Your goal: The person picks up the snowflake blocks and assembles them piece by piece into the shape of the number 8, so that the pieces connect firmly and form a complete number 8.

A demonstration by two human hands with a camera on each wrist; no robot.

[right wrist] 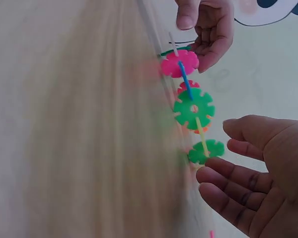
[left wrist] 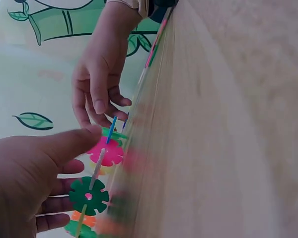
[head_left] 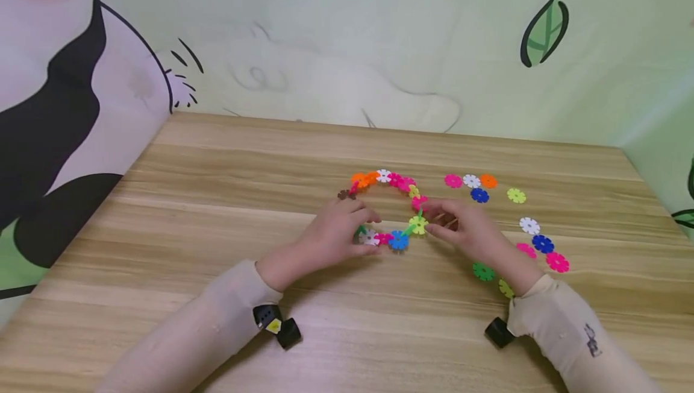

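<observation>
Cream sleeves [head_left: 217, 314], black wrist cameras [head_left: 288, 333]

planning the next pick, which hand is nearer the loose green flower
Right. The right hand is just beyond the loose green flower; the left hand is farther off, at the flower ring's left side.

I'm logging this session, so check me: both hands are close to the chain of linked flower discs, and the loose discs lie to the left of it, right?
Not quite: the loose discs lie to the right of the chain of linked flower discs, as the head view shows. The left hand and right hand are indeed close to it.
</observation>
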